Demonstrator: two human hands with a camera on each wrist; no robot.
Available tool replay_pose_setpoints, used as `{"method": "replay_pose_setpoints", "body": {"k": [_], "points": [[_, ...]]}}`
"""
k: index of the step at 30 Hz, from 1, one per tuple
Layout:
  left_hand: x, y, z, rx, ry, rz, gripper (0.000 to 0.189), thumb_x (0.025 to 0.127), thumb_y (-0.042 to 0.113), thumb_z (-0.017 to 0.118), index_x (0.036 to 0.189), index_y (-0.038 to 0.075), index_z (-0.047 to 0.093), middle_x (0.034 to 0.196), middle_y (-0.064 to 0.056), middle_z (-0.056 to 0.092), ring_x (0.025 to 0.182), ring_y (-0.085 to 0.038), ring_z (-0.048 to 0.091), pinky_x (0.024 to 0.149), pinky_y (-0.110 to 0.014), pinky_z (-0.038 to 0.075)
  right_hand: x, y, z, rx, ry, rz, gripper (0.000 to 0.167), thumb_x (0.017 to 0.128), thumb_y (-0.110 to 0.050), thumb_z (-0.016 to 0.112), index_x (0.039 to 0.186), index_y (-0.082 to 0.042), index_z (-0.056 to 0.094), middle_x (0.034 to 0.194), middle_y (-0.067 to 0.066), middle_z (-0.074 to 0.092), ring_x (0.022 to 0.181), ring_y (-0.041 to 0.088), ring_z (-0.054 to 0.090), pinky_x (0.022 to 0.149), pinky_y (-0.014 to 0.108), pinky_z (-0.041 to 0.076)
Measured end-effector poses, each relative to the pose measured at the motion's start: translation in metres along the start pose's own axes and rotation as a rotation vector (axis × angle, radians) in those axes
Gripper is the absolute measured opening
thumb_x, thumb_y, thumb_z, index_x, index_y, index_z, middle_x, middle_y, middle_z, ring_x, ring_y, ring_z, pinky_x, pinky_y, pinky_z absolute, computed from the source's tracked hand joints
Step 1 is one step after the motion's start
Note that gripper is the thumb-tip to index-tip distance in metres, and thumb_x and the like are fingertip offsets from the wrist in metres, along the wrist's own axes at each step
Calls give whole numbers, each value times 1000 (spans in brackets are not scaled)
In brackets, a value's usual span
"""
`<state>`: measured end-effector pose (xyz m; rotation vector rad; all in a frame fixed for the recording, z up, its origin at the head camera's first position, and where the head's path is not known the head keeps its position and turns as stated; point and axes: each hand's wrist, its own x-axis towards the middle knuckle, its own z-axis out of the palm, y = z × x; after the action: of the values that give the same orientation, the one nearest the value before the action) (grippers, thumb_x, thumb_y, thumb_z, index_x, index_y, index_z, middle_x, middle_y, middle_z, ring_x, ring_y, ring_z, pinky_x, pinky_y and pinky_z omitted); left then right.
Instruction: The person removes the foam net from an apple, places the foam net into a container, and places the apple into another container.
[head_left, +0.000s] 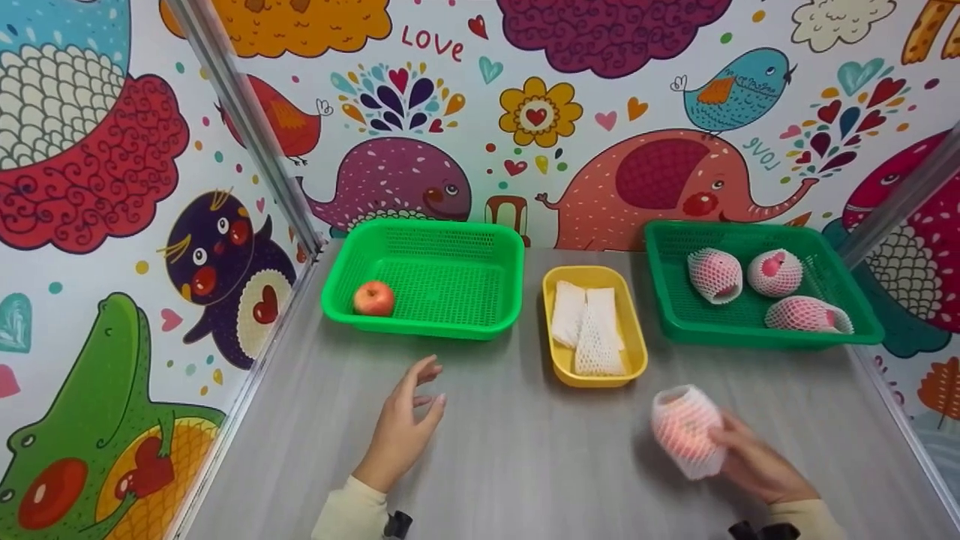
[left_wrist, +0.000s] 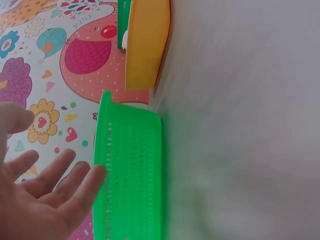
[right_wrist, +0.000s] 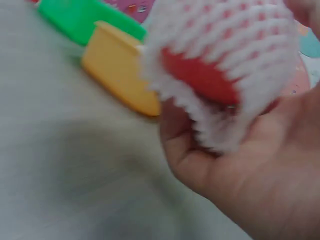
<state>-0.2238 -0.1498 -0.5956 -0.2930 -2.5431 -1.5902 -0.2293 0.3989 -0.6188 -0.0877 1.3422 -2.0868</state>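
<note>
My left hand (head_left: 405, 429) is empty, fingers loosely spread; my right hand (head_left: 759, 461) grips a round red fruit in a white foam-net sleeve (head_left: 684, 433). I seem to be carrying it; next, I judge, calls for a gentle hold near the dark green rectangular plastic basket (head_left: 757, 336). The fruit is well apart from my left hand

Left sleeve (head_left: 351, 514): pale cream cloth, reaching to the wrist
Right sleeve (head_left: 810, 521): same cream colour
Left wrist piece (head_left: 398, 524): small, black, of blocky shape
Right wrist piece (head_left: 763, 532): black also, partly out of view
Left hand (head_left: 403, 427): bare
Right hand (head_left: 759, 459): bare too
</note>
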Motion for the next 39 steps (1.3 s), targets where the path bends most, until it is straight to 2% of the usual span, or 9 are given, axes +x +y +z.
{"method": "replay_pose_setpoints", "body": {"k": [3,6,9,14,20,26,33,36,39], "points": [[0,1,7,0,-28,23,58,109,19,70,161,13,45,151,-11,59,139,-26,56,106,-44,55,11,9,10,-176,31,61,49,116,-12,46,164,-10,41,142,3,58,126,17,57,106,37,50],[1,4,13,-8,-63,42,54,110,21,69,159,13,48,151,-10,59,139,-28,55,106,-43,55,21,12,21,-327,11,105,65,114,-15,51,167,9,22,151,9,51,130,20,52,107,35,49],[3,11,16,-6,-105,48,50,110,24,68,157,14,52,150,-6,60,139,-25,56,107,-41,54,31,10,32,-450,-34,113,65,112,-18,55,166,8,28,156,14,49,133,22,49,106,33,48],[10,21,31,10,-201,79,36,111,24,67,145,14,64,141,-2,65,131,-19,61,105,-42,55,47,7,53,-612,-96,121,61,107,-26,65,161,-5,48,151,15,54,131,30,50,103,34,49],[4,27,70,-3,-365,129,17,110,19,67,122,11,76,117,9,72,110,-8,68,96,-38,59,67,9,74,-656,-171,111,60,105,-33,70,156,-8,54,146,15,59,129,33,55,103,36,52],[-7,32,100,-46,-489,163,18,111,20,66,125,14,76,118,12,71,107,0,66,94,-28,58,87,17,91,-682,-261,105,63,99,-29,73,155,-5,55,144,13,63,126,30,59,103,32,51],[-15,33,115,-24,-495,251,18,108,11,69,125,15,73,116,10,68,106,1,65,92,-23,57,96,26,100,-697,-256,54,63,103,-25,72,158,-2,51,155,15,56,140,32,52,109,28,45],[-16,32,119,-42,-481,222,23,107,8,71,128,15,70,116,6,65,104,0,65,91,-23,57,95,27,102,-716,-188,-6,60,107,-23,71,158,2,49,157,20,54,145,36,48,110,28,43],[-18,31,122,-70,-470,140,24,105,7,73,126,17,66,116,7,63,100,0,66,87,-22,58,91,28,106,-765,-91,-69,56,109,-22,69,155,4,51,151,21,58,140,39,53,111,36,46]]}}
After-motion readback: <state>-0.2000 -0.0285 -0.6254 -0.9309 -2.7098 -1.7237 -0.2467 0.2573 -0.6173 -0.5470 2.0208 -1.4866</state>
